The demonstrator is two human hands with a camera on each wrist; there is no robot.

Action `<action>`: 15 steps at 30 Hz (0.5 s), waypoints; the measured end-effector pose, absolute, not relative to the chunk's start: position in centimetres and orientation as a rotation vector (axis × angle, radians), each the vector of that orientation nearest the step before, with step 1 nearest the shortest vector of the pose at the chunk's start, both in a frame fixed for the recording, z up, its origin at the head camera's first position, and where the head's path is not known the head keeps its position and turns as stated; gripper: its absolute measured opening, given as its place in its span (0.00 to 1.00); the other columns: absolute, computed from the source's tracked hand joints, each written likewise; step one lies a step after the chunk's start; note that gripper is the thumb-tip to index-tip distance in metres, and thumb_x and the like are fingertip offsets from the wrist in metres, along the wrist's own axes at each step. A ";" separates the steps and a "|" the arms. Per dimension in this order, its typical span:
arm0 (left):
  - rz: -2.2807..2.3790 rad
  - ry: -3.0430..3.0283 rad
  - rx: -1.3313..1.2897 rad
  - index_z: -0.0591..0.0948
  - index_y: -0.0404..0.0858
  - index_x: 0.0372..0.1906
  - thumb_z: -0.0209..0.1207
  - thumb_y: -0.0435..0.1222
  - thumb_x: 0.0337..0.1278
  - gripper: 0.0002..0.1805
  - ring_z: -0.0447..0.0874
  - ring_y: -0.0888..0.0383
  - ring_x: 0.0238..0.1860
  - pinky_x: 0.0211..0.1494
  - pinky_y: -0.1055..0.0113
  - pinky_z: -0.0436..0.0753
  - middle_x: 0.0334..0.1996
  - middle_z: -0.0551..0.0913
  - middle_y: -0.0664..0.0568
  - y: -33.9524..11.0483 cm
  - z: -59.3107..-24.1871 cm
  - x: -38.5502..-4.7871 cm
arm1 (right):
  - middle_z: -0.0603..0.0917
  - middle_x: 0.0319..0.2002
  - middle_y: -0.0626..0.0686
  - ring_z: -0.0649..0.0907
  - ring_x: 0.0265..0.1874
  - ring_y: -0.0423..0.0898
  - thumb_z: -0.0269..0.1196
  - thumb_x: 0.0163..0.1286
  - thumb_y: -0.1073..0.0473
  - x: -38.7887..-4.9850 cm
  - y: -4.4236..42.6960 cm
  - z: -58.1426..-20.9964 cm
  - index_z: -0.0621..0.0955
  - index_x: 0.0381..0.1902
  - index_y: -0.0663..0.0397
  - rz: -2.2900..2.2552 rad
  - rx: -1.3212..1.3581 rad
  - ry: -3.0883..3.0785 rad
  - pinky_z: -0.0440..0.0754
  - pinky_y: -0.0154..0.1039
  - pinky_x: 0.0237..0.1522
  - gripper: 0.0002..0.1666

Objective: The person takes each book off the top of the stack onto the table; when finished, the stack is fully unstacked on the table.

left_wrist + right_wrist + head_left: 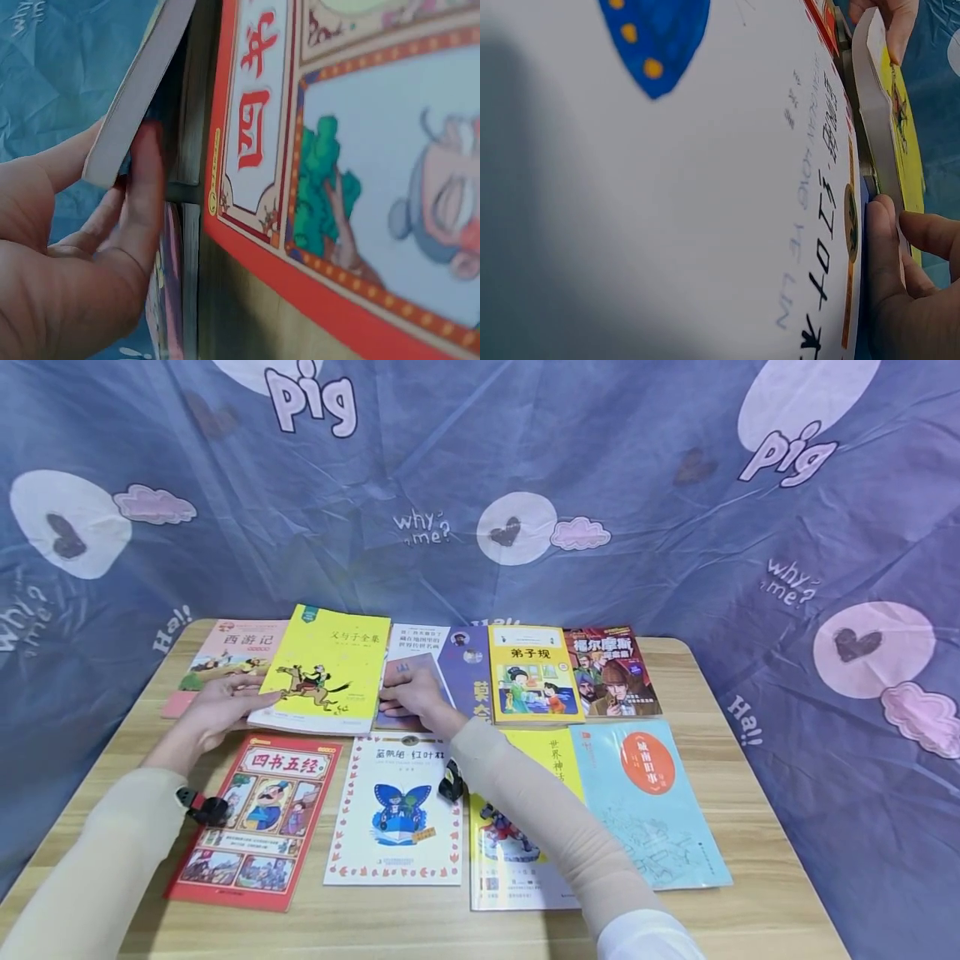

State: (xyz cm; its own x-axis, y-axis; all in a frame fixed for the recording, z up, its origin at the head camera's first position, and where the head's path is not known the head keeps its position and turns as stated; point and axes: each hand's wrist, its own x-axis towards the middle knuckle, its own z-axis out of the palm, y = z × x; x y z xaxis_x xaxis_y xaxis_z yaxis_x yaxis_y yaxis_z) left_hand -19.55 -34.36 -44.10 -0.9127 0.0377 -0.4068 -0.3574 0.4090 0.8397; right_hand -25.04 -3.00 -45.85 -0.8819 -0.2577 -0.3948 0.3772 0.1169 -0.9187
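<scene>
A yellow paperback book [330, 647] with a horse and rider on its cover is held tilted a little above the back row, between both hands. My left hand [219, 706] pinches its lower left corner, thumb on the cover and fingers underneath. In the left wrist view the book's page block [135, 101] sits between thumb and fingers. My right hand [418, 693] pinches the right edge, as the right wrist view also shows, with the thumb [930, 231] by the cover. Beneath lie a pink book [236, 647] on the left and a white-and-purple book [423, 639] on the right, both partly covered.
In the front row lie a red book [258, 822], a white butterfly book [401, 818], a yellow-and-white book [517, 860] partly under my right forearm, and a light blue book [652, 810]. A yellow-framed book [534, 677] and a dark red book [611, 672] lie back right. Blue cloth [420, 452] hangs behind the table [757, 852].
</scene>
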 end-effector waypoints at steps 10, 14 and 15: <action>2.254 1.858 -0.252 0.80 0.52 0.52 0.61 0.27 0.73 0.15 0.91 0.64 0.35 0.38 0.70 0.92 0.37 0.90 0.62 -35.4 -43.0 -17.0 | 0.90 0.44 0.71 0.86 0.18 0.39 0.69 0.69 0.71 -25.3 -3.1 -45.8 0.84 0.55 0.73 -1.796 0.107 1.980 0.89 0.32 0.24 0.17; 2.363 1.802 -0.185 0.84 0.52 0.51 0.57 0.24 0.74 0.19 0.94 0.60 0.34 0.35 0.68 0.92 0.36 0.93 0.56 -36.4 -42.2 -15.3 | 0.90 0.44 0.72 0.85 0.16 0.39 0.70 0.67 0.72 -25.4 -3.2 -45.8 0.84 0.51 0.73 -1.784 0.127 2.019 0.88 0.31 0.22 0.15; 2.376 1.806 -0.179 0.84 0.52 0.52 0.56 0.23 0.75 0.19 0.94 0.60 0.34 0.36 0.68 0.92 0.37 0.93 0.56 -36.7 -42.0 -14.8 | 0.91 0.43 0.71 0.85 0.16 0.39 0.70 0.67 0.72 -25.4 -3.2 -45.7 0.84 0.50 0.72 -1.776 0.133 2.034 0.88 0.31 0.22 0.14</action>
State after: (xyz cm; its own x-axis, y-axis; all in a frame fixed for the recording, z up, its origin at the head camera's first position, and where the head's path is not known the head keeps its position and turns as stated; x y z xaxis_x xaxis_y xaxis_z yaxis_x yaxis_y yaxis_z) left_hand -14.84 -36.68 -42.04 -0.9814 0.0480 -0.1859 -0.1920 -0.2633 0.9454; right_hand -25.42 -3.21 -45.75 -0.9010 -0.2079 -0.3807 0.3491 0.1733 -0.9209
